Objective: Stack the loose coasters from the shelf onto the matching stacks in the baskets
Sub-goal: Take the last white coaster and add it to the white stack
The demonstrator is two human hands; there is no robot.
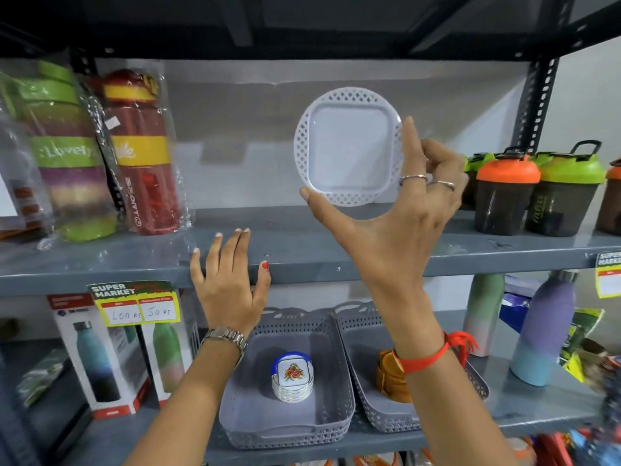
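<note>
Head view: right hand (400, 210) pinching white lattice coaster (347, 146) above shelf (369, 253); left hand (228, 280) spread flat, empty, on its edge. Light fingertip grip risks dropping it.

We are in a shop, facing a grey metal display rack (369, 260). At nine o'clock a "SUPER MARKET" price tag (134, 304) hangs from the shelf edge, handwritten "100 rs" and "50 rs"; another tag (609, 274) sits at three o'clock. We see plastic-wrapped sports bottles (141, 153) at ten o'clock, a row of shaker bottles (504, 193) at two, and boxed flasks (100, 358) at eight.
</note>
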